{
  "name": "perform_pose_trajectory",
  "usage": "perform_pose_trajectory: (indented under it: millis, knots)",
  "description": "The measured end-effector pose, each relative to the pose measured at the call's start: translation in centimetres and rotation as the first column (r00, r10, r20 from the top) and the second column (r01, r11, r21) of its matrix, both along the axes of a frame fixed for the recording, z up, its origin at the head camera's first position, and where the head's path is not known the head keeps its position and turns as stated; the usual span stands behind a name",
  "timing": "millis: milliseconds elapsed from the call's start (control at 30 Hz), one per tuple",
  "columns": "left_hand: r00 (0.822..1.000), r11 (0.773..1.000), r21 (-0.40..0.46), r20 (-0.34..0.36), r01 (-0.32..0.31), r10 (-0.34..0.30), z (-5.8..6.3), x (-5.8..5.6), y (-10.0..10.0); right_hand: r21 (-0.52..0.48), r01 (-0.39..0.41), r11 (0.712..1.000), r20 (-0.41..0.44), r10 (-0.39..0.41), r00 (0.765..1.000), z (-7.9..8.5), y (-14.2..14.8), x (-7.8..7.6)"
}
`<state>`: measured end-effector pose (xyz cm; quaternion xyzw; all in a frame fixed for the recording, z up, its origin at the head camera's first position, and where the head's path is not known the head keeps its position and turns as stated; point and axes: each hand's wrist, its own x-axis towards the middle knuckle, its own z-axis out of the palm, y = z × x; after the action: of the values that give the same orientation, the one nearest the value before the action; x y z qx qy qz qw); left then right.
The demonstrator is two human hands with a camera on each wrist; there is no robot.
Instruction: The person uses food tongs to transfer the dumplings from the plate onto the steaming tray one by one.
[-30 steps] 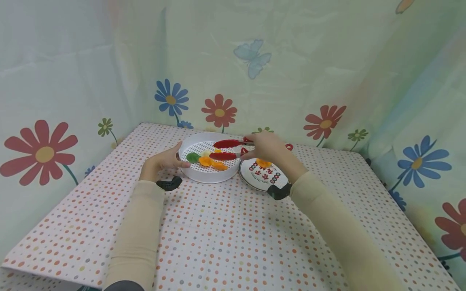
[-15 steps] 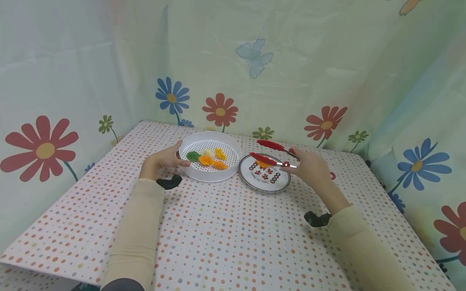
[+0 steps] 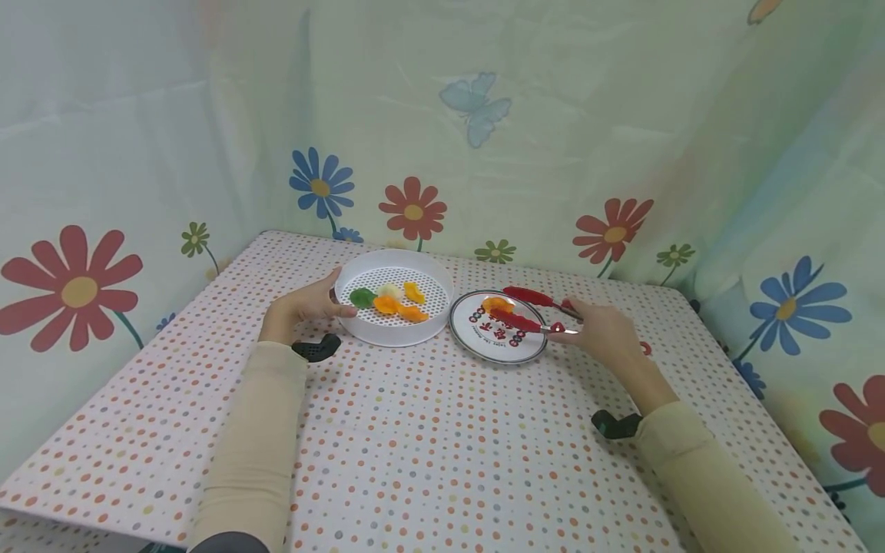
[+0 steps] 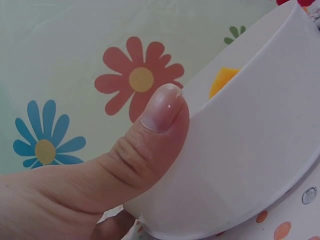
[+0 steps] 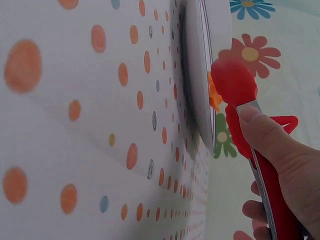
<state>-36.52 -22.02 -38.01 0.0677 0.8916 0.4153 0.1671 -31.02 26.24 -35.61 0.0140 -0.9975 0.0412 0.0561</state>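
Note:
My left hand grips the left side of a round white steamer basket with a perforated base. In the left wrist view its thumb lies along the outer wall just below the rim. Inside the basket are a green piece, a pale piece, a yellow piece and two orange pieces, small and food-like. My right hand holds red-tipped tongs, spread, over a white plate. An orange piece lies on this plate, near the tong tips.
Printed characters and a dark rim line decorate the plate, which stands close to the basket's right side. A dotted cloth covers the table, and a flower-printed curtain hangs behind and at both sides.
My right hand has carried the tongs from over the basket rightward, then lower over the plate. The yellow piece shows uncovered in the basket. My left hand keeps its place.

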Motion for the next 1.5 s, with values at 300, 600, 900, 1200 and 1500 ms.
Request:
perform_pose_trajectory:
  millis: [300,600,900,1200,1500]
  knots:
    - [1.0,1.0,-0.011,0.007,-0.004,0.004,0.1,-0.1,0.1,-0.006,-0.009,1.0,0.047,0.009,0.999,-0.6,0.0,-0.7]
    - [1.0,1.0,-0.004,0.012,-0.005,0.005,0.2,0.1,0.1,0.021,0.024,1.0,0.049,-0.025,0.999,-2.1,0.5,-2.2]
    - [1.0,1.0,-0.002,0.008,-0.009,0.009,0.0,0.0,0.0,0.045,0.02,0.999,0.043,-0.022,0.999,-3.1,1.0,-3.0]
    - [1.0,1.0,0.023,-0.009,0.007,-0.006,-0.1,-0.1,0.0,0.045,0.044,0.998,0.01,-0.045,0.999,-1.7,-0.2,-1.1]
    - [1.0,1.0,0.022,-0.002,0.011,-0.011,-0.3,-0.5,-0.3,0.008,-0.013,1.0,-0.045,0.014,0.999,0.8,-1.4,-0.9]
